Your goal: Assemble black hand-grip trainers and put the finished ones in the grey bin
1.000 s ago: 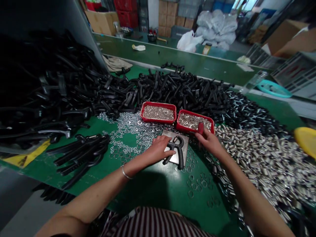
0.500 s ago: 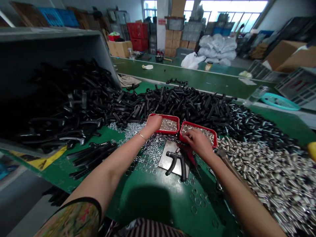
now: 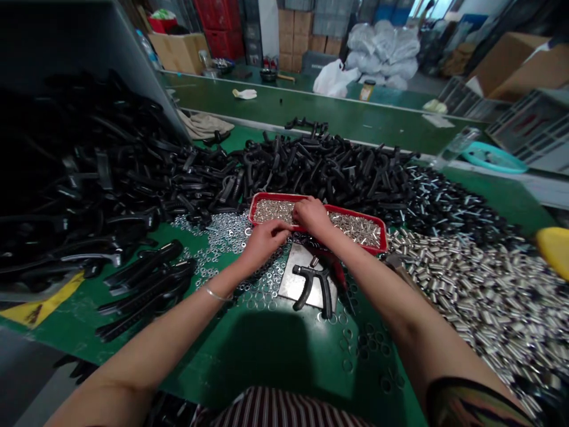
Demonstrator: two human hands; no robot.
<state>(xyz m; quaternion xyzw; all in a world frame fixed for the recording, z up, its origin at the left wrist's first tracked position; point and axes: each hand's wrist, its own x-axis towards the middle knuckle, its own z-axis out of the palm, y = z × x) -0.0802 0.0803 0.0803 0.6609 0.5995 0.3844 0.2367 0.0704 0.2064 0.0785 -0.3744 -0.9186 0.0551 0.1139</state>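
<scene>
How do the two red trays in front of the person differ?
The left tray holds tiny, grain-like parts; the right tray holds longer, pin-like pieces. The right hand covers part of the left tray, while the right forearm crosses the right tray. Both are red and hold small, shiny parts.

Left hand: one second ago on the black forked piece, then inside the left red tray; now out over the tray's front edge, centre of frame, fingertips drawn together.

Right hand: formerly at the right red tray; now at the left tray's right end, close beside the left hand.

Red-handled tool: one second ago, in the right hand; now lying at the metal plate's right edge.

Patterned sleeve: half a second ago, left arm's, lower left; now right arm's, lower right.
</scene>
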